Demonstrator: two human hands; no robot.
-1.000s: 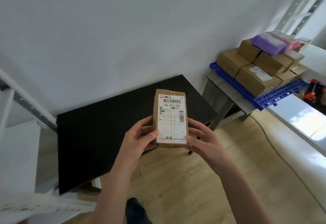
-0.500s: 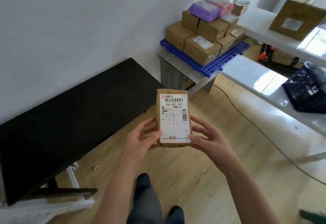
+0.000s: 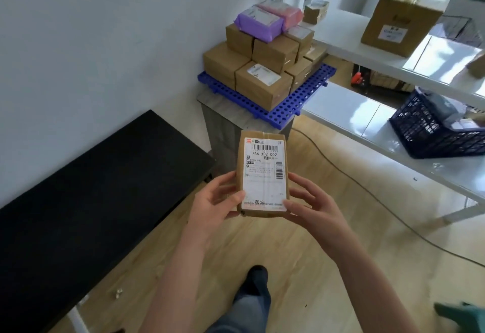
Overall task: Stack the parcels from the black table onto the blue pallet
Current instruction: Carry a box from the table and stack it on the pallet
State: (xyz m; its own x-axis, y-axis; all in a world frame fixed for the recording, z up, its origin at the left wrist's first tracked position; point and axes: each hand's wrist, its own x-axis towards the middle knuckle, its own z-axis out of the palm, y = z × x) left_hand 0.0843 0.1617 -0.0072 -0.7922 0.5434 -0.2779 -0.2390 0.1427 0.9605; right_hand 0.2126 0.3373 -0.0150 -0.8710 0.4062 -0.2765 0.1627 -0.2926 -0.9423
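Between the two grips, a flat brown parcel (image 3: 262,175) is held above the wooden floor (image 3: 301,267), with its white shipping label turned up toward the camera. The left grip (image 3: 215,206) is curled round the parcel's lower left edge, its thumb laid on the label's bottom corner. The right grip (image 3: 312,206) is set the same way on the lower right edge, its thumb at the opposite corner and its fingers spread behind the box. Both grips are thus partly closed on the parcel, which touches nothing else.

To the left of the left grip, the black counter (image 3: 91,201) is seen along the wall. Beyond the grips, straight ahead, the blue pallet (image 3: 286,104) is laid on a grey counter (image 3: 225,122). Brown boxes (image 3: 262,88) are stacked on the pallet in two layers, and a purple parcel (image 3: 258,21) and a pink parcel (image 3: 286,14) are laid side by side on top.

Ahead and to the right of the right grip, a white shelf unit (image 3: 367,122) is seen. A dark blue crate (image 3: 441,128) is set on its lower level, and a large carton (image 3: 401,20) on the upper one. A cable (image 3: 367,193) is trailed across the floor to the right of the right grip. Below the grips, a dark shoe (image 3: 257,275) is placed on the floor.
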